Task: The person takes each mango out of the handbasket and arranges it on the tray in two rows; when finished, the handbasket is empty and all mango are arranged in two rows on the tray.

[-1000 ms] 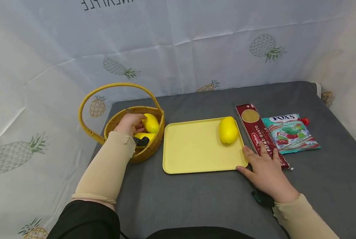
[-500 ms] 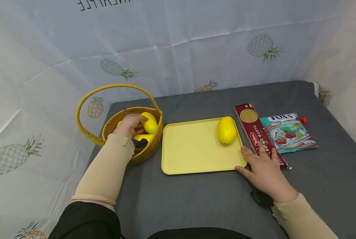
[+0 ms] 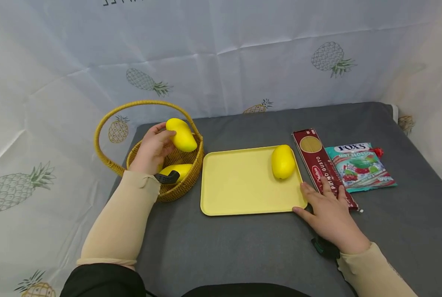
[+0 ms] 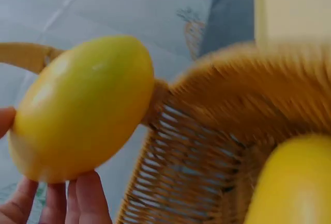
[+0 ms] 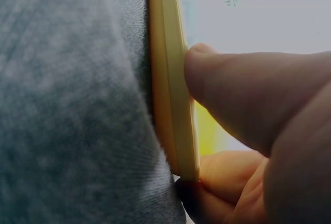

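The yellow wicker basket (image 3: 187, 186) stood at the left edge of the grey cloth-covered desk (image 3: 221, 243). One yellow oval fruit (image 3: 180, 170) lay inside; a second yellow oval fruit (image 3: 181, 135) was above it, in the left hand (image 3: 151, 149). Right of the basket lay the yellow rectangular tray (image 3: 239, 181), a third yellow oval fruit (image 3: 283, 161) near its back right corner. The right hand (image 3: 332, 216) lay at the tray's front right corner and on the long maroon packet (image 3: 319, 163) beside it. The flat teal wrapper bag (image 3: 362, 168) lay right of the packet.
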Motion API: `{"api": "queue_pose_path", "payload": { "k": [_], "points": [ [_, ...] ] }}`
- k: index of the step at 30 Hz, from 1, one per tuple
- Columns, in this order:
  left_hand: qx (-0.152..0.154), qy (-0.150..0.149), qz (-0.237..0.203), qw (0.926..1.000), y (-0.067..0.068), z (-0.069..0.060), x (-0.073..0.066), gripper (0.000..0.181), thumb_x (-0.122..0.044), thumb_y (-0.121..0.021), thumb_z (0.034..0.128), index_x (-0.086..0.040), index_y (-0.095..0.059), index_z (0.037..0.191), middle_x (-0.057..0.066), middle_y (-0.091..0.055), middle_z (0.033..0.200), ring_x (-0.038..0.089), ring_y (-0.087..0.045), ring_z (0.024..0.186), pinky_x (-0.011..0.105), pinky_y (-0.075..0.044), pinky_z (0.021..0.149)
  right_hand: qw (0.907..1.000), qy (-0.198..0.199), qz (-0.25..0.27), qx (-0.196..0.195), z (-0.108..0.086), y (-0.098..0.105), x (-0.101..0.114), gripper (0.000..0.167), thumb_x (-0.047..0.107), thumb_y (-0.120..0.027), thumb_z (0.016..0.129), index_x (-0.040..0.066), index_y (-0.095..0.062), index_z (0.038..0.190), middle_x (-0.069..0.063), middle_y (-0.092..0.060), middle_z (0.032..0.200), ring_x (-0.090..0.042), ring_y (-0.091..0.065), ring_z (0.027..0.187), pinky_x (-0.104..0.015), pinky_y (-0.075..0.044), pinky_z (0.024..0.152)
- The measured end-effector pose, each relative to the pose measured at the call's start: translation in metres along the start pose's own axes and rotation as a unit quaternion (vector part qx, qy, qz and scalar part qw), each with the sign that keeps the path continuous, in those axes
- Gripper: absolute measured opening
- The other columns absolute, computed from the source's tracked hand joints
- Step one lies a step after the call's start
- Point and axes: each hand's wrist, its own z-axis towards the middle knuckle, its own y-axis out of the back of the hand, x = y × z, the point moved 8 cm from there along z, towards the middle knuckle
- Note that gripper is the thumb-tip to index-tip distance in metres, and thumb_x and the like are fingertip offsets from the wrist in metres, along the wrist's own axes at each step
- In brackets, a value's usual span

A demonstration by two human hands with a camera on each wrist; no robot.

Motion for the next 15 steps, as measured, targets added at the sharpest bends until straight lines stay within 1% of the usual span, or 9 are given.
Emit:
{"api": "queue_pose_path", "payload": {
  "k": [2,3,5,6,8,10,12,13,15],
  "points": [
    [0.026,-0.028,-0.050,0.9980,-0.005,-0.006,-0.005,0.068,-0.014,-0.065,0.1109,-0.020,-0.034,0.171,0.003,-0.049,0.163,0.016,-0.063,0.126,0.028,-0.058,0.098,1.0000,-0.001,-0.002,-0.001,0.000,0.000,0.000,0.090,0.053,-0.076,0.102,-0.004,-0.046,0.164,-0.027,-0.044,0.170,-0.065,-0.006,0.164,-0.087,0.017,0.120],
    [0.045,-0.044,-0.074,0.9953,-0.009,-0.010,-0.007,0.064,-0.012,-0.063,0.1117,-0.020,-0.036,0.169,0.002,-0.051,0.159,0.014,-0.065,0.121,0.026,-0.059,0.094,1.0000,-0.001,-0.002,-0.003,0.000,0.001,0.000,0.089,0.053,-0.076,0.102,-0.004,-0.047,0.164,-0.027,-0.044,0.170,-0.065,-0.007,0.164,-0.087,0.016,0.120],
    [0.086,-0.078,-0.118,0.9862,-0.019,-0.019,-0.010,0.052,-0.007,-0.057,0.1122,-0.019,-0.045,0.162,0.000,-0.057,0.147,0.013,-0.069,0.113,0.025,-0.060,0.087,1.0000,0.000,-0.002,-0.006,-0.001,0.002,0.000,0.088,0.052,-0.077,0.102,-0.003,-0.048,0.164,-0.026,-0.045,0.170,-0.064,-0.007,0.164,-0.088,0.015,0.120],
    [0.107,-0.096,-0.137,0.9801,-0.025,-0.024,-0.011,0.047,-0.004,-0.055,0.1120,-0.018,-0.049,0.157,0.000,-0.060,0.141,0.013,-0.070,0.110,0.025,-0.060,0.085,1.0000,0.001,-0.002,-0.008,-0.001,0.002,0.001,0.087,0.052,-0.077,0.102,-0.003,-0.049,0.163,-0.026,-0.045,0.170,-0.064,-0.008,0.164,-0.088,0.014,0.120],
    [0.144,-0.125,-0.157,0.9691,-0.039,-0.035,-0.009,0.041,0.000,-0.051,0.1104,-0.018,-0.058,0.147,-0.001,-0.065,0.133,0.013,-0.072,0.105,0.025,-0.061,0.080,0.9999,0.002,-0.004,-0.010,-0.002,0.002,0.001,0.087,0.052,-0.076,0.102,-0.003,-0.050,0.162,-0.026,-0.045,0.170,-0.063,-0.007,0.164,-0.088,0.014,0.121],
    [0.173,-0.140,-0.158,0.9620,-0.057,-0.044,-0.006,0.043,0.004,-0.050,0.1081,-0.019,-0.063,0.142,-0.002,-0.067,0.128,0.014,-0.073,0.106,0.026,-0.062,0.080,0.9999,0.002,-0.005,-0.011,-0.002,0.003,0.002,0.086,0.052,-0.076,0.102,-0.003,-0.050,0.163,-0.025,-0.045,0.170,-0.063,-0.007,0.165,-0.087,0.015,0.121],
    [0.188,-0.140,-0.139,0.9622,-0.077,-0.050,0.000,0.047,0.006,-0.051,0.1065,-0.019,-0.062,0.145,-0.001,-0.066,0.128,0.015,-0.071,0.107,0.026,-0.062,0.081,0.9999,0.001,-0.005,-0.012,-0.002,0.003,0.002,0.087,0.053,-0.076,0.102,-0.003,-0.049,0.163,-0.026,-0.045,0.170,-0.063,-0.007,0.165,-0.087,0.015,0.121],
    [0.188,-0.137,-0.119,0.9653,-0.087,-0.051,0.004,0.049,0.006,-0.052,0.1061,-0.018,-0.060,0.148,0.000,-0.065,0.130,0.015,-0.071,0.108,0.025,-0.062,0.081,0.9999,0.001,-0.004,-0.012,-0.002,0.003,0.002,0.087,0.053,-0.076,0.102,-0.003,-0.049,0.163,-0.025,-0.045,0.170,-0.063,-0.007,0.165,-0.086,0.016,0.121],
    [0.180,-0.118,-0.075,0.9738,-0.106,-0.049,0.015,0.054,0.005,-0.056,0.1060,-0.016,-0.054,0.155,0.002,-0.062,0.134,0.016,-0.068,0.112,0.026,-0.062,0.084,0.9999,-0.001,-0.001,-0.010,-0.002,0.002,0.003,0.088,0.053,-0.075,0.102,-0.002,-0.047,0.164,-0.025,-0.045,0.170,-0.063,-0.007,0.165,-0.086,0.016,0.122]
  ]
}}
